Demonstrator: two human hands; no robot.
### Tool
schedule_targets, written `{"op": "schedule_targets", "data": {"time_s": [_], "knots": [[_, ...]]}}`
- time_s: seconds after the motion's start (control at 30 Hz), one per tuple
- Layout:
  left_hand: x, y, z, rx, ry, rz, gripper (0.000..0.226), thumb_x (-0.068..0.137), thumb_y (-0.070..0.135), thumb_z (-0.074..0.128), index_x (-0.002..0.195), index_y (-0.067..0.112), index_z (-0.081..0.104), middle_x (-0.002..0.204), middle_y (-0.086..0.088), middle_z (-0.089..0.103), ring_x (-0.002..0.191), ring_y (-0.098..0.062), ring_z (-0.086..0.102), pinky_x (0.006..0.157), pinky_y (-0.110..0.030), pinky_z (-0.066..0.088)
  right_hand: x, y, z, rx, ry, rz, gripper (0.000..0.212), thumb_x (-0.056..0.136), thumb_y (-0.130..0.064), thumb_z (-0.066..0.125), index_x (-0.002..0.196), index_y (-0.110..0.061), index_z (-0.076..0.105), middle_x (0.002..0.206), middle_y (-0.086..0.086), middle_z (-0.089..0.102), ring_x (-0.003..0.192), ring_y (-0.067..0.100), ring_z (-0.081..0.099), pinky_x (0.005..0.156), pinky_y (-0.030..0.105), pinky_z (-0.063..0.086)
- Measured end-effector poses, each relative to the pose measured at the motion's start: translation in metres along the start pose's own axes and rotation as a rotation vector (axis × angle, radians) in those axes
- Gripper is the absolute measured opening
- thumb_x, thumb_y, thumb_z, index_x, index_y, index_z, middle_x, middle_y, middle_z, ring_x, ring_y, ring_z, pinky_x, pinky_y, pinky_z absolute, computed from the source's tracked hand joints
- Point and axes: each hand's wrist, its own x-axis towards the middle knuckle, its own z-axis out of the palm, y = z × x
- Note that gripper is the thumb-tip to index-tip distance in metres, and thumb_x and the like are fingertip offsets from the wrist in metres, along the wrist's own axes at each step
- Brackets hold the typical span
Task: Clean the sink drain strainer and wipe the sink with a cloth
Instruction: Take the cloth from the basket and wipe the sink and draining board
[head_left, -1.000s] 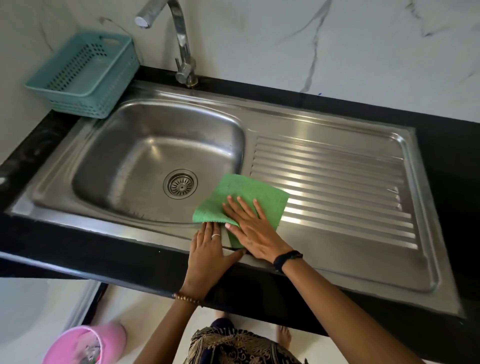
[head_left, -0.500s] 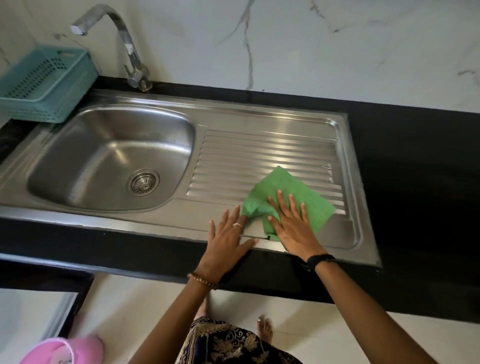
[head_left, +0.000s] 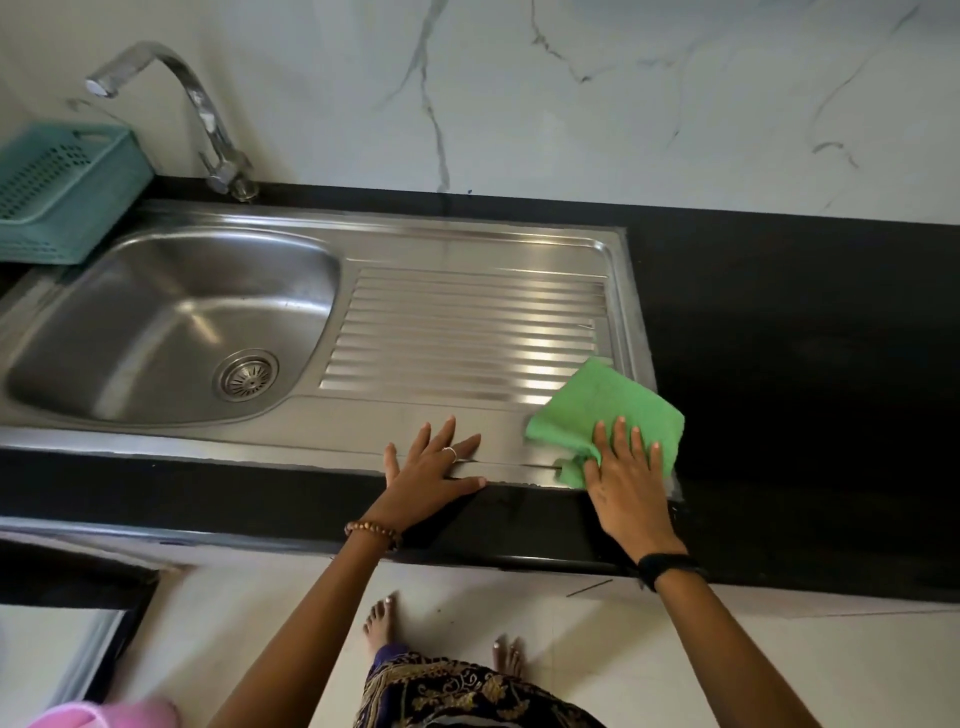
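A stainless steel sink (head_left: 156, 317) with a ribbed drainboard (head_left: 467, 332) is set in a black counter. The round drain strainer (head_left: 245, 375) sits in the basin floor. A green cloth (head_left: 605, 410) lies on the drainboard's front right corner. My right hand (head_left: 628, 483) presses flat on the cloth's near edge, fingers spread. My left hand (head_left: 431, 467) rests flat on the sink's front rim, fingers apart, holding nothing.
A curved metal tap (head_left: 208, 130) stands behind the basin. A teal plastic basket (head_left: 57, 192) sits at the left end. Black counter (head_left: 805, 389) stretches to the right. A pink object (head_left: 104, 714) lies on the floor at lower left. My bare feet show below.
My right hand has slid the green cloth rightward from the basin edge across the drainboard to its right corner. My left hand has shifted right along the front rim.
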Motion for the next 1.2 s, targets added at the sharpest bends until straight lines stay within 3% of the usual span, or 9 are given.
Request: {"op": "schedule_targets", "data": {"time_s": [0.17, 0.4, 0.53, 0.77, 0.93, 1.07, 1.13, 1.2], "knots": [[0.000, 0.001, -0.002, 0.002, -0.008, -0.012, 0.061, 0.088, 0.053, 0.046, 0.142, 0.042, 0.021, 0.159, 0.005, -0.003, 0.145, -0.020, -0.009, 0.111, -0.056, -0.014, -0.018, 0.008, 0.002, 0.089, -0.044, -0.040, 0.057, 0.100, -0.032, 0.021, 0.148, -0.007, 0.004, 0.157, 0.018, -0.009, 0.145, 0.031, -0.012, 0.117, 0.041, -0.006], [0.004, 0.003, -0.006, -0.036, -0.061, -0.031, 0.060, 0.088, 0.049, 0.049, 0.142, 0.040, 0.024, 0.158, 0.005, -0.004, 0.145, -0.021, -0.010, 0.112, -0.057, -0.014, 0.086, 0.012, -0.015, -0.041, 0.016, 0.008, 0.071, 0.095, -0.054, 0.024, 0.149, -0.014, -0.001, 0.154, 0.026, -0.013, 0.143, 0.040, -0.013, 0.118, 0.049, -0.005], [0.005, 0.002, -0.006, -0.021, -0.072, -0.044, 0.060, 0.088, 0.050, 0.048, 0.141, 0.042, 0.023, 0.158, 0.005, -0.005, 0.145, -0.022, -0.010, 0.112, -0.057, -0.013, 0.114, 0.013, -0.021, -0.013, -0.043, -0.032, 0.064, 0.098, -0.048, 0.021, 0.149, -0.017, -0.001, 0.154, 0.025, -0.013, 0.143, 0.039, -0.013, 0.117, 0.048, -0.007], [0.005, -0.002, -0.004, -0.017, -0.055, -0.021, 0.060, 0.088, 0.051, 0.048, 0.142, 0.041, 0.023, 0.158, 0.004, -0.005, 0.145, -0.023, -0.009, 0.112, -0.056, -0.011, 0.029, 0.026, 0.002, -0.021, 0.021, -0.139, 0.057, 0.099, -0.032, 0.023, 0.148, -0.014, -0.001, 0.156, 0.021, -0.004, 0.145, 0.033, -0.009, 0.117, 0.042, -0.009], [0.005, -0.001, -0.005, -0.017, -0.045, -0.022, 0.060, 0.088, 0.051, 0.049, 0.141, 0.042, 0.024, 0.159, 0.004, -0.003, 0.145, -0.022, -0.007, 0.112, -0.057, -0.010, -0.011, 0.017, -0.003, 0.131, -0.110, -0.131, 0.055, 0.100, -0.034, 0.021, 0.149, -0.019, -0.001, 0.158, 0.015, -0.007, 0.145, 0.027, -0.013, 0.115, 0.036, -0.012], [0.002, 0.000, -0.006, -0.015, -0.007, -0.015, 0.058, 0.088, 0.050, 0.050, 0.141, 0.039, 0.028, 0.159, 0.004, 0.003, 0.146, -0.021, -0.001, 0.113, -0.055, -0.006, -0.019, 0.016, -0.014, 0.226, -0.261, -0.110, 0.068, 0.094, -0.053, 0.033, 0.148, -0.029, -0.001, 0.157, 0.009, -0.014, 0.145, 0.028, -0.011, 0.117, 0.043, -0.004], [-0.003, -0.002, -0.009, -0.034, 0.069, 0.005, 0.054, 0.089, 0.046, 0.051, 0.139, 0.034, 0.035, 0.158, 0.002, 0.012, 0.146, -0.019, 0.007, 0.115, -0.053, 0.000, -0.008, 0.016, -0.023, 0.180, -0.228, -0.135, 0.083, 0.082, -0.071, 0.034, 0.146, -0.036, -0.008, 0.152, 0.005, -0.028, 0.143, 0.029, -0.020, 0.113, 0.045, -0.011], [-0.011, -0.011, -0.014, -0.049, 0.137, 0.013, 0.051, 0.090, 0.042, 0.052, 0.137, 0.029, 0.040, 0.156, 0.000, 0.020, 0.145, -0.019, 0.013, 0.116, -0.051, 0.003, 0.007, 0.016, -0.028, 0.008, -0.191, -0.260, 0.090, 0.070, -0.083, 0.020, 0.141, -0.042, -0.014, 0.145, 0.004, -0.035, 0.139, 0.030, -0.029, 0.109, 0.050, -0.019]]}}
